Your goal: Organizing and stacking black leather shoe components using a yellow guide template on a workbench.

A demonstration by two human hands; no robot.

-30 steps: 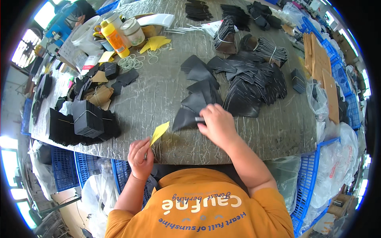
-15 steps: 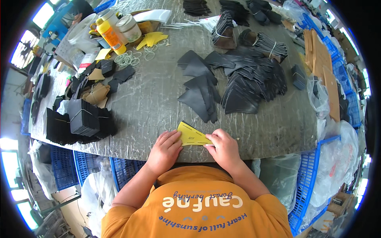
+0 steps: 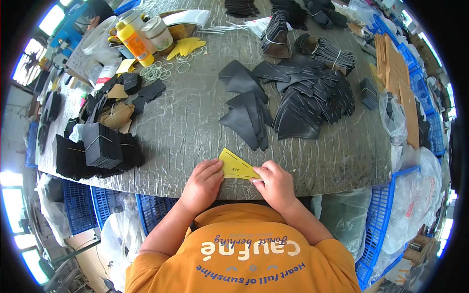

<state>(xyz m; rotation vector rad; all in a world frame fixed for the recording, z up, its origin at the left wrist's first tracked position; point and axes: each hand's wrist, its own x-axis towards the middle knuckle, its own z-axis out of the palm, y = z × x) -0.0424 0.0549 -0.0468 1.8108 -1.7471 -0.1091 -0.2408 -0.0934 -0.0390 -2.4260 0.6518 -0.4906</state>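
Observation:
A yellow template [image 3: 237, 165] of roughly triangular shape, with dark slots along its edges and a small handwritten mark, is held near the table's front edge. My left hand [image 3: 202, 183] grips its left side, fingers together. The narrow right corner is pinched between the thumb and fingers of my right hand [image 3: 274, 181]. Whether a piece lies under the template cannot be made out. Just beyond it, several loose black leather-like pieces [image 3: 244, 115] overlap one another. To their right spreads a bigger pile of similar black pieces [image 3: 312, 97].
Banded black stacks [image 3: 103, 146] stand at the table's left front. Farther back are a yellow bottle [image 3: 134, 44], a white jar [image 3: 157, 33] and pale rubber bands [image 3: 156, 72]. Banded black bundles [image 3: 334, 53] lie at the far right, brown cardboard [image 3: 391, 63] beyond. Blue crates [image 3: 378, 219] flank the table.
The black edge that showed behind the template's top is no longer visible. The template and both hands have barely shifted.

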